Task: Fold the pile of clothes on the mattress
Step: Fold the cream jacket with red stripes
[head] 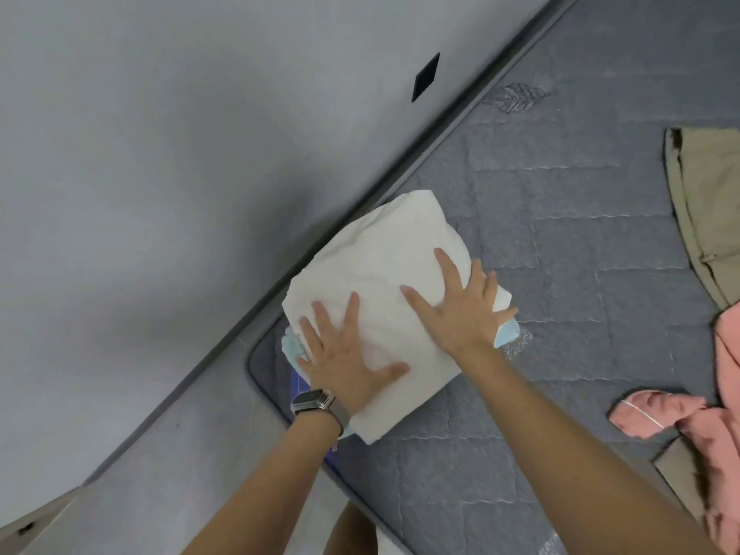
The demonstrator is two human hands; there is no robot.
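A folded white garment (pixel 384 290) is being pressed flat on the grey mattress (pixel 560 242), close to the mattress corner and the wall. The left hand (pixel 344 358) is being laid on the near end of it, fingers straight and spread, nothing gripped; a watch (pixel 314 400) is being worn on that wrist. The right hand (pixel 460 306) is being spread across the far right part of the same garment, also flat and released, palm down.

Beneath both palms, a light blue piece of clothing (pixel 506 334) is showing: one edge is peeking out just right of the right hand, another just left of the left hand. So the white garment is being stacked on at least one other piece; how many lie under it cannot be told.

Well away to the right of the right hand, a pink garment (pixel 680 414) is lying loose and crumpled, and beyond it, further up, a beige garment (pixel 708 210) is spread out only partly in view. Neither is being touched.

By the look of it, the task is being carried along somewhere in its middle: a small folded stack is being built under the hands, and at least the pink and beige pieces are waiting to be folded.
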